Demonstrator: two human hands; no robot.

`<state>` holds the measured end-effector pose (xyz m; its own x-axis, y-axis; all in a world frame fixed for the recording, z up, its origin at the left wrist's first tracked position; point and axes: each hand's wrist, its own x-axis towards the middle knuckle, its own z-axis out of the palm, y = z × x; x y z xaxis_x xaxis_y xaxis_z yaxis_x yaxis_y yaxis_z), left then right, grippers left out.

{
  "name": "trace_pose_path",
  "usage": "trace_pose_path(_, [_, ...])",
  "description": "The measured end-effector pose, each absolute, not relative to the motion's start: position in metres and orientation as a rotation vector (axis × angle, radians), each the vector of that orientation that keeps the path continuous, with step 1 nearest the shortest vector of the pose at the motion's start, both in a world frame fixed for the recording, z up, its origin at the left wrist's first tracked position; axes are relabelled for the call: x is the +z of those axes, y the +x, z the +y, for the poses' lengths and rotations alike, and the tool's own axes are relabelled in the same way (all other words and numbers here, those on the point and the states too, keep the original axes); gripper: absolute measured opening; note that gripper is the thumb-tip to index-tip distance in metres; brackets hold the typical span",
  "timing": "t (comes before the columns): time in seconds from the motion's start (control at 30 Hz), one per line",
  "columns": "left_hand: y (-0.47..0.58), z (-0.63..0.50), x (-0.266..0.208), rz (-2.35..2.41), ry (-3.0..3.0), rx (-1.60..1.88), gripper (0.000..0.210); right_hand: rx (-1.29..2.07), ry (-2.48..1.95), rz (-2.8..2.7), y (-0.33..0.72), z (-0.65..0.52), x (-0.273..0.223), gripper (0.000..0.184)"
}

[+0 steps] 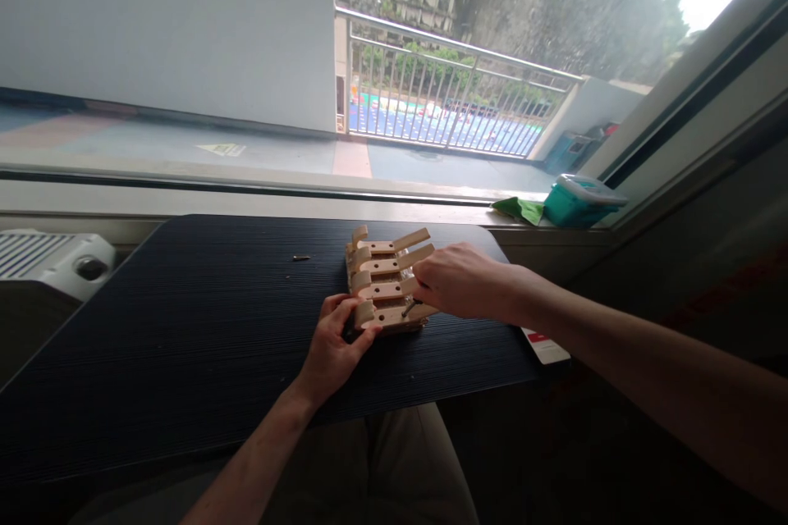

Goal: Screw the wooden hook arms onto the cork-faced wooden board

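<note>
On the dark table is a pale wooden assembly (378,266) of several parallel slats with upright curved ends on the left, raised flat strips on the right and dark round holes or screw heads. My left hand (337,338) grips its near left corner, fingers behind and thumb along the front edge. My right hand (452,279) is closed above the right side, around a screwdriver (410,309). Only its thin metal shaft shows, slanting down to the nearest slat; the fist hides the handle. A small brass-coloured screw (301,257) lies apart, left of the assembly.
The dark table (185,328) stands against a window sill. A teal box with a clear lid (582,201) and a green packet (518,210) sit on the sill at right. A white and red card (545,346) lies under my right forearm. A white radiator (52,258) is at left.
</note>
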<state>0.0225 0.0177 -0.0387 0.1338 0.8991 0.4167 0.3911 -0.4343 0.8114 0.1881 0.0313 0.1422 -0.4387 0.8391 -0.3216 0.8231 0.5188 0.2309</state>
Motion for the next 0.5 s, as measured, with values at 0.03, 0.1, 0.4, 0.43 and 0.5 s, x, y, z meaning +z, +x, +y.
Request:
trace_pose_path(0.03, [0.022, 0.018, -0.039, 1.235, 1.899, 1.271, 0.019, 0.058, 1.386, 2.366, 0.188, 0.031, 0.140, 0.034])
trace_pose_path(0.1, [0.022, 0.017, -0.039, 1.237, 1.904, 1.270, 0.019, 0.057, 1.413, 2.353, 0.188, 0.029, 0.138, 0.036])
trace_pose_path(0.4, [0.023, 0.017, -0.038, 1.229, 1.914, 1.286, 0.019, 0.027, 1.277, 2.399, 0.193, 0.029, 0.154, 0.023])
trace_pose_path(0.43, [0.023, 0.017, -0.038, 1.229, 1.911, 1.285, 0.019, 0.033, 1.253, 2.408, 0.193, 0.030, 0.154, 0.020])
trace_pose_path(0.5, [0.023, 0.017, -0.038, 1.228, 1.903, 1.285, 0.019, 0.054, 1.233, 2.415, 0.193, 0.033, 0.152, 0.018])
